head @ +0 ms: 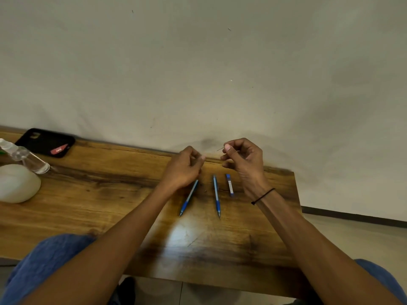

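Note:
Two blue mechanical pencils lie on the wooden table [92, 194]: one [188, 198] slanted at the left, one [216, 196] nearly straight beside it. A small blue lead case [229, 185] lies to their right. My right hand [244, 159] is raised above the table's far edge and pinches a thin dark lead [219, 149] between thumb and forefinger. My left hand [186, 167] hovers over the top end of the left pencil with its fingers curled; whether it holds anything is hidden.
A black phone [45, 142] lies face down at the far left by the wall. A clear spray bottle [24, 156] and a white rounded object [17, 183] sit at the left edge. The table's right edge ends near the lead case.

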### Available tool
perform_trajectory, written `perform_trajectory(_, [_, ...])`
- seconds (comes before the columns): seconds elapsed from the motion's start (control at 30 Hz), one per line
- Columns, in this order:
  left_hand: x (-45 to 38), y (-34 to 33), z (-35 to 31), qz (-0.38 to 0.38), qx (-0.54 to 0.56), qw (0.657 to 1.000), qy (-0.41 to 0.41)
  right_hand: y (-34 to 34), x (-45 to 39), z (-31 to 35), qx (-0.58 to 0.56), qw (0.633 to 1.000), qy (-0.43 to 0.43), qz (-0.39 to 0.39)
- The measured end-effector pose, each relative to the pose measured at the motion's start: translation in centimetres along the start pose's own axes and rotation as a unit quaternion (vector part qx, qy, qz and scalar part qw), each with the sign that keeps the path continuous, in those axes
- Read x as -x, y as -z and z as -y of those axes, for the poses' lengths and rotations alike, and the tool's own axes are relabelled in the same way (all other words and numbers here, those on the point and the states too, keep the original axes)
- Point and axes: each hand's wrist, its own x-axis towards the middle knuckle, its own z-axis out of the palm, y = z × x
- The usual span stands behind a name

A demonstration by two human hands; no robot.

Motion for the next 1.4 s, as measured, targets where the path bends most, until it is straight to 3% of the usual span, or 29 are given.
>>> perform_trajectory(0.07, [-0.5,0.3,1.7,-0.021,-0.176,0.983,-0.035,0.1,0.0,-0.1,-0.001,1.0,-0.008,-0.004])
perform_trajectory(0.13, [-0.6,0.0,3.0,0.002,-0.274,0.961,-0.024,0.1,0.1,-0.2,0.0,1.0,-0.016,-0.001])
perform_trajectory(0.33, [-0.3,-1.6,4.0,0.088,-0.368,0.925,0.028,0.2,0.0,0.1,0.001,1.0,-0.019,0.001])
perform_trajectory(0.57, [0.4,-0.7,2.6,0.077,-0.333,0.94,0.016,0.0,0.4,0.5,0.006,1.0,-0.025,0.005])
perform_trajectory(0.77, [1.2,0.7,-1.4,0.005,-0.257,0.964,-0.07,-0.5,0.6,1.4,0.024,0.999,-0.01,0.021])
perform_trajectory(1.17, [2.3,0.6,-2.8,-0.07,-0.193,0.963,-0.175,-1.2,1.0,3.5,0.147,0.978,0.131,0.065])
perform_trajectory(1.4, [2.4,0.5,-2.8,-0.078,-0.188,0.958,-0.2,-1.1,1.4,4.3,0.199,0.966,0.153,0.06])
